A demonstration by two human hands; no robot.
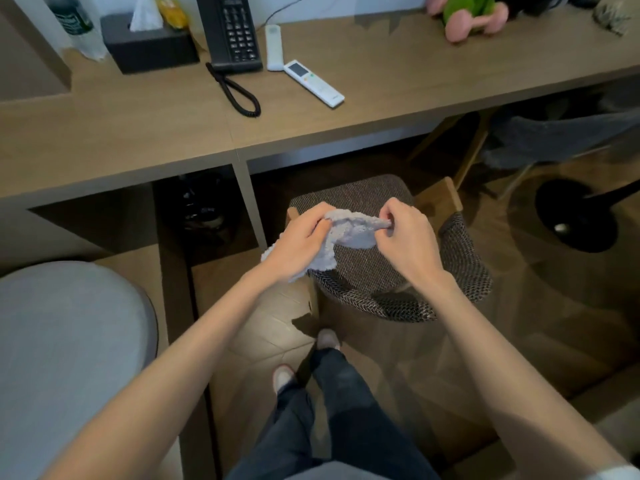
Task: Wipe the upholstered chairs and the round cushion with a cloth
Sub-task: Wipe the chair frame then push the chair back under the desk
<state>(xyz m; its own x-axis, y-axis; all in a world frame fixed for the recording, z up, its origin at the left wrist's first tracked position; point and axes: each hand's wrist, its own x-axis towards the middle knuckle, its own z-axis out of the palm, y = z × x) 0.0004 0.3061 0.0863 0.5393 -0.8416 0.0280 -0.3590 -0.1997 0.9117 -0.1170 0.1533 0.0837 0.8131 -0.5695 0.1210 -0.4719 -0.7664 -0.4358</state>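
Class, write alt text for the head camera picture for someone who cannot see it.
The left hand and right hand grip a pale cloth above a woven chair at a wooden desk. A phone lies on the desk; a grey cushion sits at left.

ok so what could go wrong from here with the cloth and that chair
1. The pale grey fluffy cloth is bunched between the left hand and right hand; wiped like that, it may cover little fabric per pass.
2. The dark woven upholstered chair stands tucked against the wooden desk, so its far end is probably awkward to reach without pulling it out.
3. The round grey cushion lies off to the left and could get skipped.
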